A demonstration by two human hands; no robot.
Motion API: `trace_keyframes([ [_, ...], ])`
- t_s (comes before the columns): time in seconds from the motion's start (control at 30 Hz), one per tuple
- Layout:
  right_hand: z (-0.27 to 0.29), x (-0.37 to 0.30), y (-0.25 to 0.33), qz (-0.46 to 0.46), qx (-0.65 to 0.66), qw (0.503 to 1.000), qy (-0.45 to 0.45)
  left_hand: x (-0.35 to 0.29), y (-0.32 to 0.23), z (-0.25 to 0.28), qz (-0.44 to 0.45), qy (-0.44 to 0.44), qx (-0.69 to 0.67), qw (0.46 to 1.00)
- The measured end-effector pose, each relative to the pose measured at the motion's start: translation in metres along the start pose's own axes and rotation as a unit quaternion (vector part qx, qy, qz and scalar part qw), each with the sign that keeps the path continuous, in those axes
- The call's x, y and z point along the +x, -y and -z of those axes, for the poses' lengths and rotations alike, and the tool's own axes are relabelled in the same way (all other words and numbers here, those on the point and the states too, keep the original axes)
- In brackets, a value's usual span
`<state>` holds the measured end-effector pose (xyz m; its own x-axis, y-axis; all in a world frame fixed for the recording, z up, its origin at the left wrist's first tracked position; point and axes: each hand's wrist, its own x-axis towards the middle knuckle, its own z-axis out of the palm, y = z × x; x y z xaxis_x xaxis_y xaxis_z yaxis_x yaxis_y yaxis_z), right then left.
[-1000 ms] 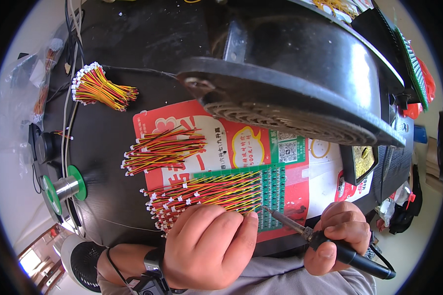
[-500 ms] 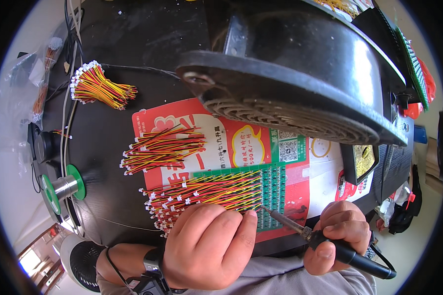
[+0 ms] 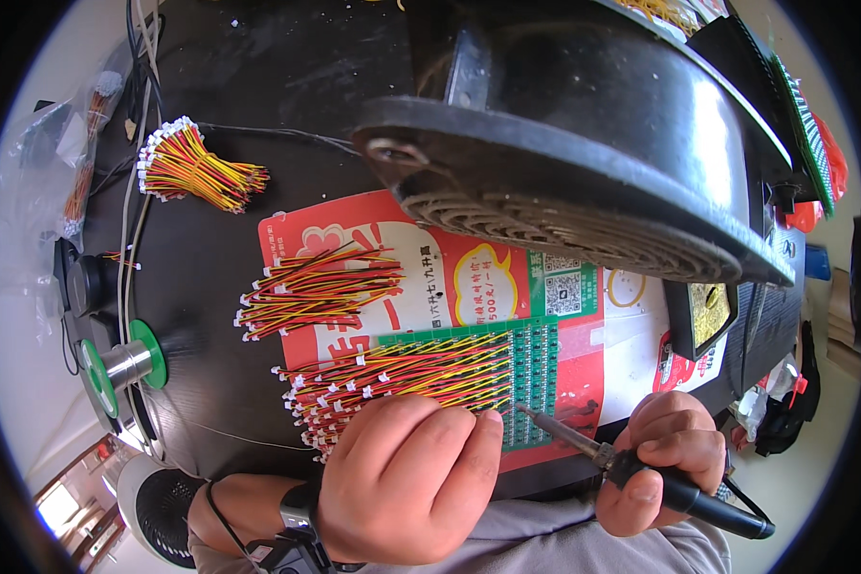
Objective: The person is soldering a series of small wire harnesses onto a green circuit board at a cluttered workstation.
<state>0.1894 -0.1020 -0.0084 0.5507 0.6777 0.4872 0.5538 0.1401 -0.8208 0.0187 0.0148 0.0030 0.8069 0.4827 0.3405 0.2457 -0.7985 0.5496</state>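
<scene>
Iron tip (image 3: pixel 528 412) has edged slightly away from left hand (image 3: pixel 407 483).

Single head-worn fisheye view, upright, facing down, close above hands (image 3: pixel 407 483) and tabletop (image 3: pixel 287 67)

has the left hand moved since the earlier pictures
No, the left hand shows no clear shift either way against the green circuit board.

The fan (image 3: pixel 622 105) looks glossy, the soldering-iron handle (image 3: pixel 722 510) smooth plastic, the coiled wire (image 3: pixel 130 366) shiny metal
</scene>
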Motion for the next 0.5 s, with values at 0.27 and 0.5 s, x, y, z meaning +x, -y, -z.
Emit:
trace_keyframes([
  [0.27,0.004,0.003,-0.001,0.000,0.016,0.999,0.048,0.000,0.001,-0.001,-0.002,0.004,-0.002,1.000],
  [0.5,0.000,0.001,0.000,-0.002,0.007,1.000,0.012,0.010,-0.001,0.002,-0.019,0.014,0.010,1.000],
])
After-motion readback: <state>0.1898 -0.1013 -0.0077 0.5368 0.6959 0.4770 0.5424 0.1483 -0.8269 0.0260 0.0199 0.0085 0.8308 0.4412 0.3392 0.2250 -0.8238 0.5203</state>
